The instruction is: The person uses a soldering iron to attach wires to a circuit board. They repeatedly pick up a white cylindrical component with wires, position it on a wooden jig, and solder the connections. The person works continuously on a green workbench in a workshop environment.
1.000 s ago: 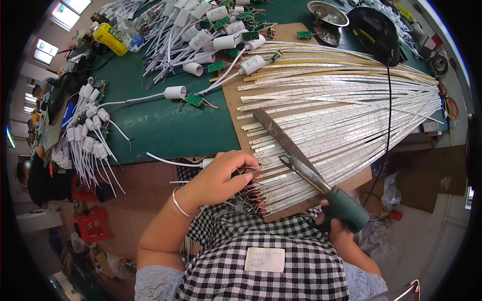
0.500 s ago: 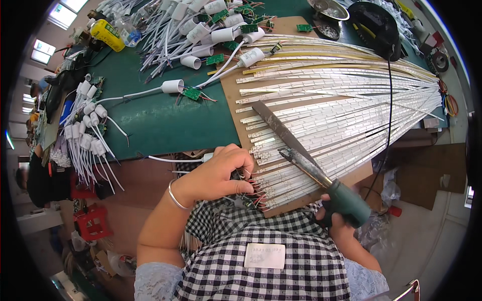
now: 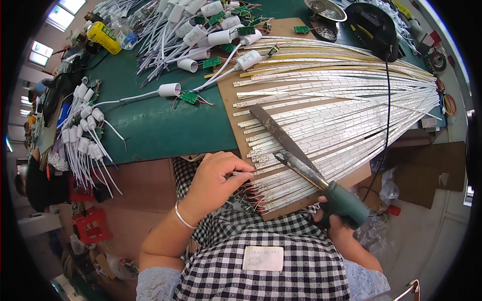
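My left hand (image 3: pixel 218 175), with a silver bangle on its wrist, is closed in a pinch at the near left ends of the LED strips (image 3: pixel 311 130). Thin wires (image 3: pixel 238 173) show between its thumb and forefinger. Beside it, red and white wires (image 3: pixel 255 198) hang from the nearest strip ends. My right hand (image 3: pixel 336 226) grips the green handle of a soldering gun (image 3: pixel 346 203), whose dark tip points up and left, over the strips. A long, flat, dark grey bar (image 3: pixel 283 135) slants beside its barrel; whether they are joined I cannot tell.
Brown board (image 3: pixel 230 100) under the strips lies on a green table (image 3: pixel 165 125). White lamp caps (image 3: pixel 193 37) with leads and green circuit boards are heaped at the back; another bunch (image 3: pixel 85 125) hangs over the left edge. A black cord (image 3: pixel 388 110) crosses the strips. Metal dishes (image 3: pixel 326 9) stand behind.
My left hand has turned, its fingers now higher along the strip ends. The white cap and lead beside it are no longer visible. My right hand keeps the soldering gun nearly in place.
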Available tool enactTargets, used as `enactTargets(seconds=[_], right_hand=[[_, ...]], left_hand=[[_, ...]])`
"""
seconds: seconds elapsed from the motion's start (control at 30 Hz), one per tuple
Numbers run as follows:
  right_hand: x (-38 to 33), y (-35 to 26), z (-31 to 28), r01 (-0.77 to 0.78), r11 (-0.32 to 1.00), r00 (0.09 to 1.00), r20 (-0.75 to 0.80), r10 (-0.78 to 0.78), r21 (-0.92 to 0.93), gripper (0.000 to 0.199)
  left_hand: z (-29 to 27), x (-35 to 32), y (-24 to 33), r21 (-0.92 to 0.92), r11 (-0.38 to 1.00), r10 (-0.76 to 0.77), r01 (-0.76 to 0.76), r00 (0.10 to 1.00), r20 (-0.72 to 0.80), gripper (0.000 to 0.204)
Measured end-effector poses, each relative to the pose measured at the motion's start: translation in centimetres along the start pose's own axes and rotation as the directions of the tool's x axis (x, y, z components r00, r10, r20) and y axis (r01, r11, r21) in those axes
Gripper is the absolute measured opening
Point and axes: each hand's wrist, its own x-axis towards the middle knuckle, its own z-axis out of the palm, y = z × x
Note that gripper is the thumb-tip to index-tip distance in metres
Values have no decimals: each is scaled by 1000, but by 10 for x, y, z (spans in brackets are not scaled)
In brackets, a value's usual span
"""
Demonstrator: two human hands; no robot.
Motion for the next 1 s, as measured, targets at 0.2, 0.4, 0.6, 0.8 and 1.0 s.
enactTargets(seconds=[0.2, 0.4, 0.6, 0.8, 1.0], right_hand=[[1, 1, 0, 58, 998, 998, 20, -58, 18, 54], [7, 2, -7, 172, 984, 981, 103, -167, -37, 39], [7, -2, -3, 245, 965, 962, 149, -230, -89, 35], [7, 5, -8, 239, 965, 953, 218, -212, -110, 36], [4, 18, -12, 222, 975, 946, 248, -210, -25, 40]], left_hand=[[7, 2, 11, 370, 917, 192, -150, 978, -79, 13], [13, 3, 11, 459, 866, 287, -198, 949, -132, 16], [20, 3, 9, 474, 856, 311, -207, 938, -153, 18], [19, 4, 6, 445, 875, 281, -192, 949, -143, 19], [20, 5, 4, 437, 881, 268, -181, 952, -146, 18]])
